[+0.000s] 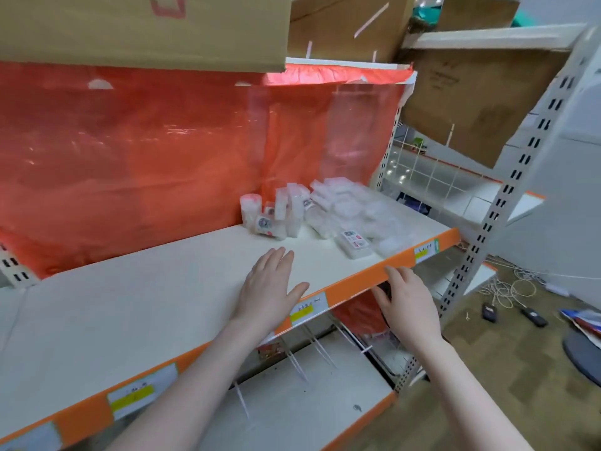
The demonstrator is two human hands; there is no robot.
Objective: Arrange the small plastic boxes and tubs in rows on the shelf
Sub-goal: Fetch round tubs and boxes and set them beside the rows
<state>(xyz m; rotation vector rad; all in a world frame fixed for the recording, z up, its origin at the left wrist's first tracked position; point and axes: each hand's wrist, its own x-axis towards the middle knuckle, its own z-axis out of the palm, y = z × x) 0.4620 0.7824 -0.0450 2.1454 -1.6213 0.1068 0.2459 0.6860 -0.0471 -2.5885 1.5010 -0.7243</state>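
At shelf front: white shelf [136, 307] with an orange lip [364, 286] runs from lower left up to the right; yellow-and-white price tags [309, 309] sit along the lip.
Open room: the left and middle of the shelf top lie bare, from the red sheet [162, 151] at the back to the lip.
Boxes: a loose heap of clear boxes [344, 206] crowds the right end, some flat, some stacked askew; one flat box with a printed label [355, 243] lies nearest the lip.
Tubs: a few small tubs [260, 216] stand or lean at the left of the heap, against the red sheet; not in rows.
Right edge: a perforated upright [494, 216] bounds the shelf end, just beyond the heap.
Above: cardboard cartons [143, 30] overhang the shelf.
Below: a lower shelf [292, 398] with thin white hooks [297, 362].
Left hand [270, 288]: flat over the shelf top near the lip, palm down, fingers straight and together, thumb spread; holds nothing; apart from the boxes.
Right hand [406, 304]: at the lip, fingertips on its top edge, thumb under it; whether it clamps the lip I cannot tell.
Floor: cables [507, 288] and two dark devices [507, 312] lie to the right.
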